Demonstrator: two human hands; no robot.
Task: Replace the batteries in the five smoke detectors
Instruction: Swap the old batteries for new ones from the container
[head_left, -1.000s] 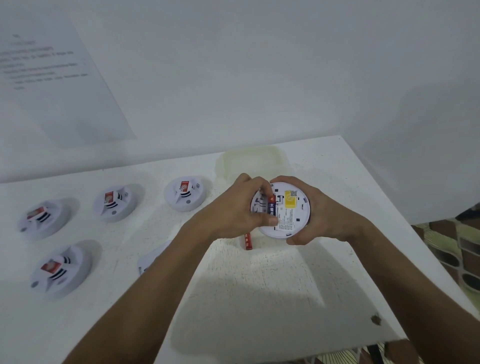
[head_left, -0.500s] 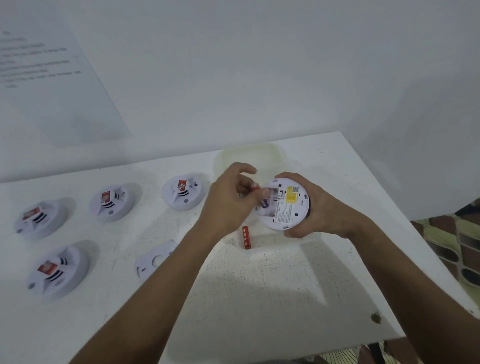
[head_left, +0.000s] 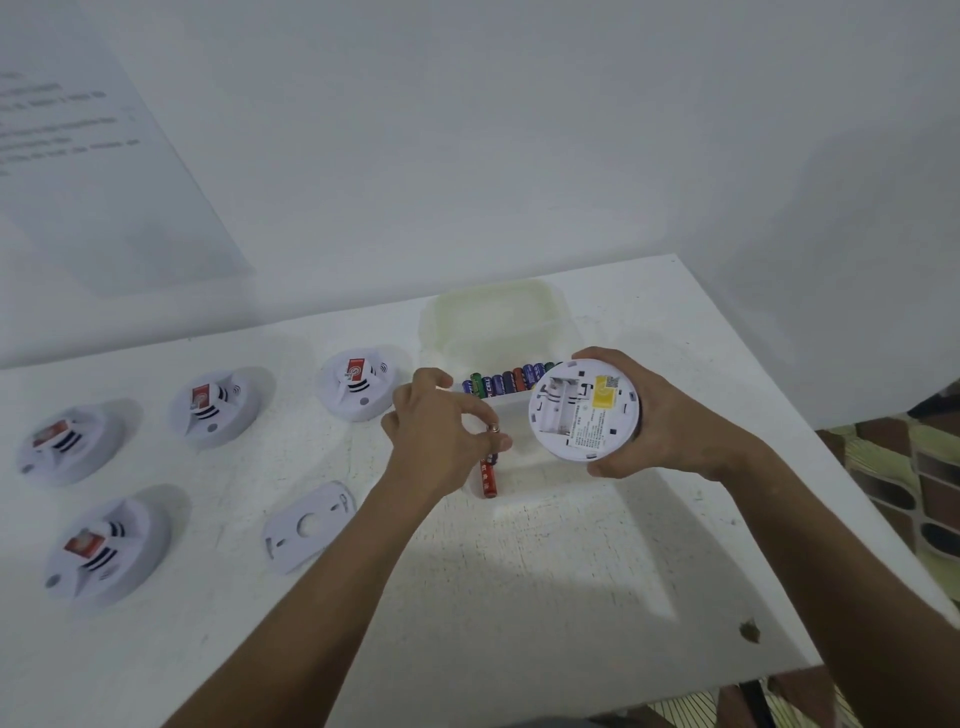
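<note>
Item: my left hand, fingers curled and pinching a spent battery by its upper end, low over the counter. Directly under it, a second red battery lying loose. Item: my right hand, fingers wrapped round the rim of the opened smoke detector, back side up and tilted, compartment seemingly bare. Far side, touching distance: a translucent box with a row of fresh cells. Near left: the detached back plate. Further left: four detectors awaiting service. Risks, as I judge them: old cells set down beside the box may be confused with new ones; a round cell released carelessly may roll toward the counter's edge; new cells may go in reversed; my tilted one-handed hold may slip.
</note>
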